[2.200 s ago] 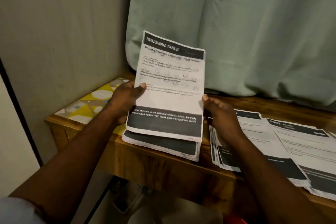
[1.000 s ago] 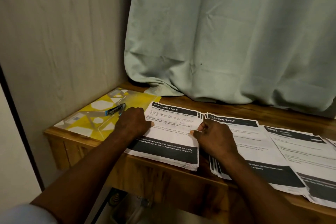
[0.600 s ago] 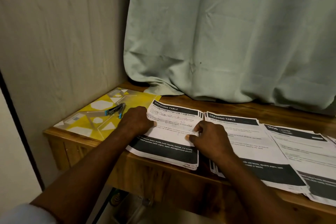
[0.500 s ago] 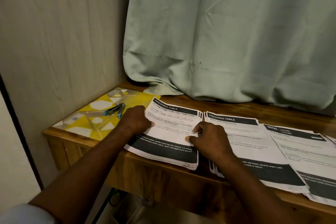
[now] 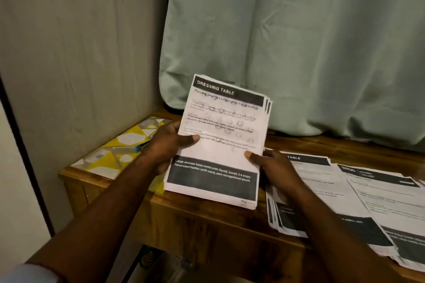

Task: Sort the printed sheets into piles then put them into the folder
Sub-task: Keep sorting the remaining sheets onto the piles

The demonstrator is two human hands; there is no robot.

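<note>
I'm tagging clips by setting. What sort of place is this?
Probably a room at home: a wooden table in a wall corner, a green curtain hanging behind it, printed sheets laid out on top.

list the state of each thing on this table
stack, tilted up, held at both sides
left hand, grips the stack's left edge, thumb on front
right hand, grips its right edge
middle pile, flat on table
right pile, flat, sheets fanned unevenly
folder, flat at table's left end

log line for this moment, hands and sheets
left hand: grips dressing table stack, left edge | right hand: grips right edge | stack: tilted up | yellow folder: left of stack | other piles: flat, right of stack
</note>
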